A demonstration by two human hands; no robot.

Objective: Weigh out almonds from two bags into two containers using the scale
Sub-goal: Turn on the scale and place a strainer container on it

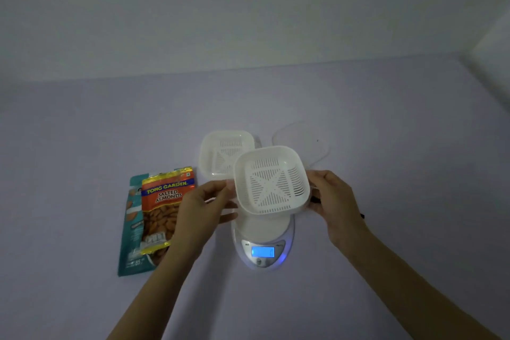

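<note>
Counting gave 2 hands, 2 white slotted containers, 2 almond bags and 1 scale. The left hand and right hand were apart, each gripping an opposite side of the front container, which was held tilted over the round plate of the scale; whether it touched the plate could not be told. The back container rested on the table just behind, partly hidden by it. The orange bag lay overlapping the teal bag at the left, beside the left hand. The scale's blue display was lit, its digits too blurred to read. Everything lay on a pale lilac table that met a plain pale wall at the back. Open table stretched wide to the right of the scale and behind the containers up to the wall.
</note>
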